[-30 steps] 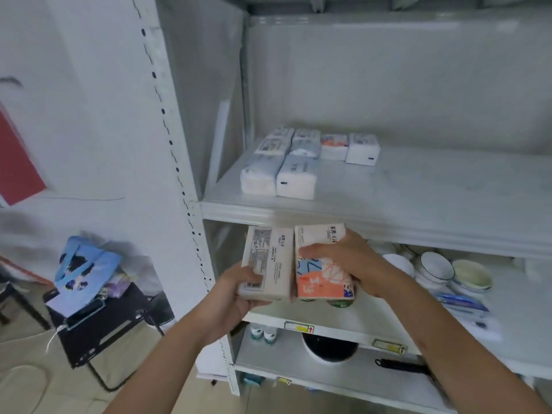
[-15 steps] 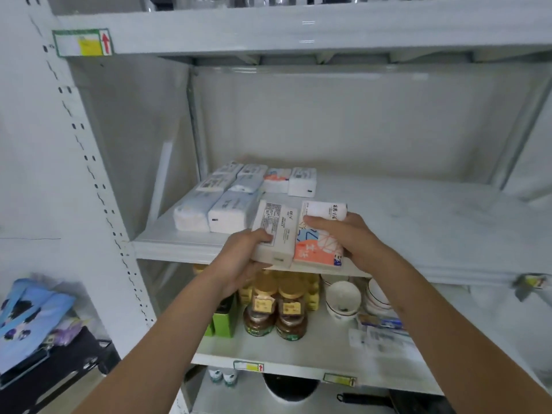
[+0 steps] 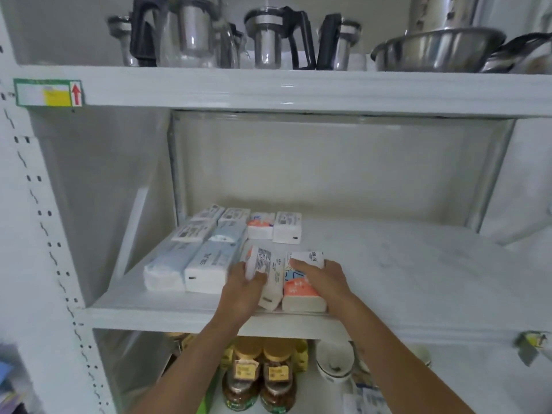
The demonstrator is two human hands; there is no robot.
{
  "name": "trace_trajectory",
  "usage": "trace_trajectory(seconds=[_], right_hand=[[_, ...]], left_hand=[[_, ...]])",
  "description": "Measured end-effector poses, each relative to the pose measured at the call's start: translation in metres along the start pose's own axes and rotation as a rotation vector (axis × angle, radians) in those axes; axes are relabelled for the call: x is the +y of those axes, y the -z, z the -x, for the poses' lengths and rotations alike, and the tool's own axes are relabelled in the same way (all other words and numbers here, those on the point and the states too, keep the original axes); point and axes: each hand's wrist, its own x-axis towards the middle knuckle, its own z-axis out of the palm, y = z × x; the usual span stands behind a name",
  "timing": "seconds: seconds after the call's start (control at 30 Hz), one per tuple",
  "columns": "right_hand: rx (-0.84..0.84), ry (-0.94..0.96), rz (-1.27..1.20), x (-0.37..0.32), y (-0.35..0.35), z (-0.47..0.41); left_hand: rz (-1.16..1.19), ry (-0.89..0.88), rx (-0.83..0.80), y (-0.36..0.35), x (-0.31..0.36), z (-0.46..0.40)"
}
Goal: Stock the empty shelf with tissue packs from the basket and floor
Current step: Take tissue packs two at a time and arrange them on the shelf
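Observation:
A white shelf point(image 3: 418, 282) holds several tissue packs point(image 3: 206, 264) lined up in rows at its left side. My left hand point(image 3: 243, 286) grips a white tissue pack point(image 3: 270, 273), tilted on its edge, at the shelf's front. My right hand point(image 3: 321, 279) lies over an orange-and-white tissue pack point(image 3: 300, 294) that rests flat on the shelf, fingers curled over its far end. The two packs touch side by side, just right of the stocked rows. Two more packs point(image 3: 274, 227) stand further back.
The right part of the shelf is bare. Metal kettles point(image 3: 274, 37) and a steel bowl point(image 3: 433, 50) stand on the shelf above. Below are amber jars point(image 3: 260, 375) and white bowls point(image 3: 334, 360). A shelf upright point(image 3: 44, 234) runs down the left.
Both hands have carried the two packs up from below the shelf edge onto the shelf. The orange pack now lies flat on it; the white pack leans beside it.

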Motion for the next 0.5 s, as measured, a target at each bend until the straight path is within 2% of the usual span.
trace_trajectory(seconds=[0.17, 0.33, 0.5], right_hand=[[0.203, 0.002, 0.006, -0.001, -0.014, -0.016], [0.312, 0.0, 0.325, -0.004, -0.019, -0.02], [0.327, -0.022, 0.152, 0.003, -0.014, -0.023]], left_hand=[[-0.203, -0.144, 0.034, -0.005, 0.001, -0.022], [-0.463, -0.307, 0.083, -0.012, -0.004, -0.029], [-0.617, -0.362, 0.098, -0.011, -0.006, -0.03]])
